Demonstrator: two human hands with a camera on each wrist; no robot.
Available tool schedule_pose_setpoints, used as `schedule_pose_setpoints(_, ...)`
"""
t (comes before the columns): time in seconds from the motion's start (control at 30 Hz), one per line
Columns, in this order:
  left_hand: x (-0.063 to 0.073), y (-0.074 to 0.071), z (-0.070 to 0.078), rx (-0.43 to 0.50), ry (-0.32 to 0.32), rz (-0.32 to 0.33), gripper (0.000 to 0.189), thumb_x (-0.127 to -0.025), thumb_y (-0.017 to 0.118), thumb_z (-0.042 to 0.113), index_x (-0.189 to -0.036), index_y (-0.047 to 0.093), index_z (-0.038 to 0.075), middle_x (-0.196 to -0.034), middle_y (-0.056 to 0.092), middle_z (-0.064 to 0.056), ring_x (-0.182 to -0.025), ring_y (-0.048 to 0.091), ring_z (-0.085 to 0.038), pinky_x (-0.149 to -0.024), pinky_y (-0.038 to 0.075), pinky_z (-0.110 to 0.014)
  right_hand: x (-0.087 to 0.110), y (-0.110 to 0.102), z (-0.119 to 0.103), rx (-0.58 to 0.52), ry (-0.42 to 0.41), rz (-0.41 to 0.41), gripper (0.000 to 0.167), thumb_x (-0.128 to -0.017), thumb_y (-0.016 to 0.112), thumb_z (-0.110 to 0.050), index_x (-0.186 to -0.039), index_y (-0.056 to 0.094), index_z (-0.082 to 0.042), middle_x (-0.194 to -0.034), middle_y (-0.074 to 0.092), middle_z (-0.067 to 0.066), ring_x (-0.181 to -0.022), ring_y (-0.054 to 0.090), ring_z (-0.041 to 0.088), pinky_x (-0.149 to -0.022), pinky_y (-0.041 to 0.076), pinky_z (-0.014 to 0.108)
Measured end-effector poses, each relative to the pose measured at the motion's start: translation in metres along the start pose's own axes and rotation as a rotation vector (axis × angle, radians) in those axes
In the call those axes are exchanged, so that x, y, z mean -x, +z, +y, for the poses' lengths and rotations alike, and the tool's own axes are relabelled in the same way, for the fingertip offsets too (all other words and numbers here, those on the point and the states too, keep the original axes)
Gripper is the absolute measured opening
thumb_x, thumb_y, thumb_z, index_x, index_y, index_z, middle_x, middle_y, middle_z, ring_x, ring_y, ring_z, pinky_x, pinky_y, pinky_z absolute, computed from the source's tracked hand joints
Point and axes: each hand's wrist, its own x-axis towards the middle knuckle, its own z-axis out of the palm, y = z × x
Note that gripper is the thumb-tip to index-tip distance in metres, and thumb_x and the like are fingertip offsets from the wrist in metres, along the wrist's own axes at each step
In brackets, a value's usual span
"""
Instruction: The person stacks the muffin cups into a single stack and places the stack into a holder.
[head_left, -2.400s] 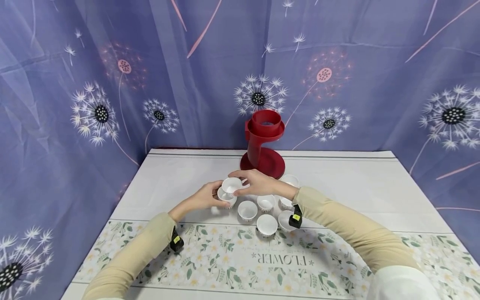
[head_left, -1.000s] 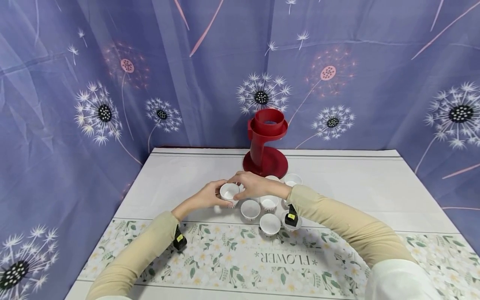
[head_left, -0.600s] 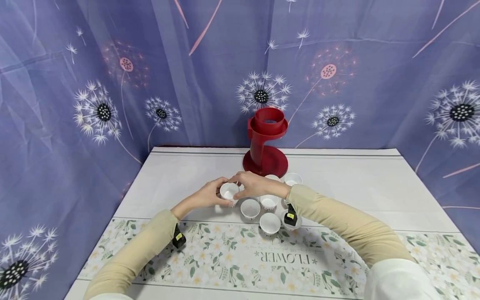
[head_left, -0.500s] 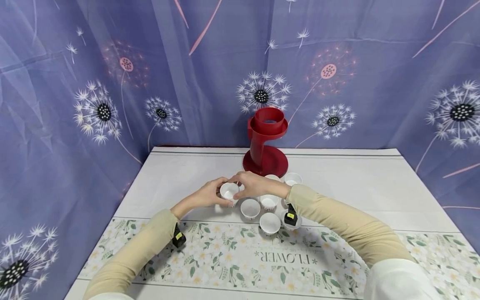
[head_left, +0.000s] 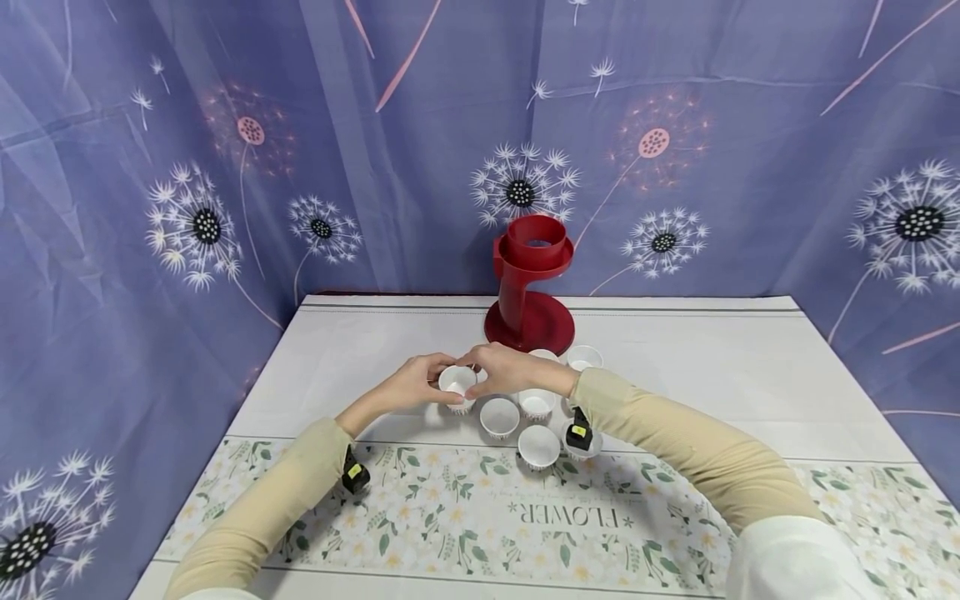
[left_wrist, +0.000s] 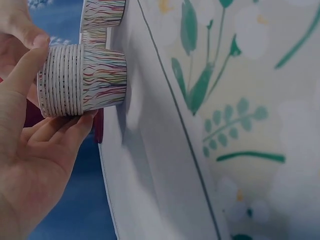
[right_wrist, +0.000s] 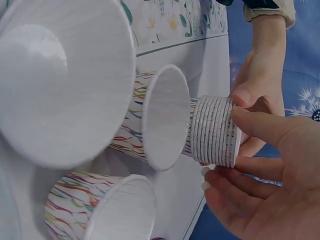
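A nested stack of white paper cups stands upright left of the other cups; wavy coloured stripes show on its lowest cup in the left wrist view. My left hand holds the stack from the left, with the thumb on the near side and the fingers round the far side. From the right, my right hand grips its upper rims between thumb and fingers. Several rims lie close together, as the stack of cups shows in the right wrist view.
Several single paper cups stand on the table to the right, including a near cup and a cup beside the stack. Some are partly hidden under my right forearm. A red stand with a ring top rises behind them, before the purple curtain.
Earlier the right hand held the upper cups raised over a lower cup in the left hand. They came down into it, forming one stack. Lately the left fingers have shifted slightly.
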Motion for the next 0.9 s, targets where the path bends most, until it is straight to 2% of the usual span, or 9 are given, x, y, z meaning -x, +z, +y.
schedule_pose_setpoints(0.2,-0.002,0.003,-0.002,0.071,0.006,-0.004,0.054,-0.080,0.080,0.017,-0.126,0.056,0.002,-0.115,0.069,-0.014,-0.101,0.067,-0.020,-0.083,0.055,-0.022,0.002,-0.005,-0.001,0.024,0.034,-0.060,0.057,-0.088,0.071,-0.020,-0.137,0.052,0.001,-0.121,0.067,0.014,-0.107,0.065,0.028,-0.091,0.055,0.034)
schedule_pose_setpoints(0.43,-0.001,0.003,-0.003,0.077,0.016,-0.009,0.048,-0.081,0.079,0.014,-0.122,0.057,0.001,-0.110,0.070,-0.015,-0.099,0.067,-0.020,-0.083,0.056,-0.023,0.005,-0.008,0.001,0.034,0.043,-0.084,0.057,-0.090,0.069,-0.024,-0.137,0.051,0.003,-0.123,0.066,0.015,-0.109,0.065,0.027,-0.092,0.054,0.032)
schedule_pose_setpoints(0.63,-0.002,0.003,-0.005,0.090,0.007,-0.016,0.050,-0.081,0.079,0.016,-0.122,0.056,0.002,-0.111,0.069,-0.014,-0.099,0.067,-0.019,-0.083,0.056,-0.024,0.010,-0.010,0.007,-0.024,0.043,-0.041,0.051,-0.090,0.068,-0.020,-0.135,0.054,0.001,-0.128,0.063,0.016,-0.112,0.064,0.028,-0.094,0.054,0.034)
schedule_pose_setpoints(0.9,-0.002,0.003,-0.007,0.083,0.007,-0.010,0.050,-0.081,0.079,0.019,-0.122,0.057,0.002,-0.111,0.068,-0.013,-0.099,0.067,-0.017,-0.083,0.056,-0.025,0.018,-0.007,0.012,-0.089,0.045,0.086,0.041,-0.089,0.068,-0.015,-0.126,0.061,0.000,-0.121,0.066,0.015,-0.107,0.067,0.027,-0.093,0.055,0.039)
